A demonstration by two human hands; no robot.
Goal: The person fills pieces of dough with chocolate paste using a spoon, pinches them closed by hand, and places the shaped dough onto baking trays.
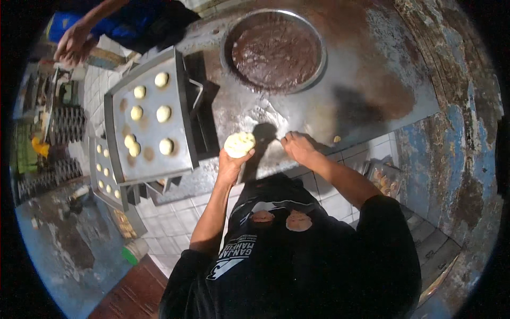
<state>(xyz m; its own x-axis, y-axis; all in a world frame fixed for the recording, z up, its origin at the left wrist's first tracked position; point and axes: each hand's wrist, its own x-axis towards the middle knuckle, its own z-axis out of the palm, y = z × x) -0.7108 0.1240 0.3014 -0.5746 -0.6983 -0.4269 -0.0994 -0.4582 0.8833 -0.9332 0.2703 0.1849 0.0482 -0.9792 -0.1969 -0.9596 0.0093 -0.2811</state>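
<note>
A pale yellow, lumpy round of dough rests in my left hand, whose fingers are wrapped round it from below. To the right of it, my right hand is low over the near edge of the worktop, with its fingers curled together. A thin object may stick out from those fingertips, but it is too small to make out. White flour is smeared on the metal worktop between the hands and a large round metal bowl. Thick dark brown paste fills much of that bowl.
On the left, a raised metal tray bears several pale dough balls. A second tray with smaller balls stands lower. Another person's hand shows at the upper left. A dough scrap lies near the worktop's front edge.
</note>
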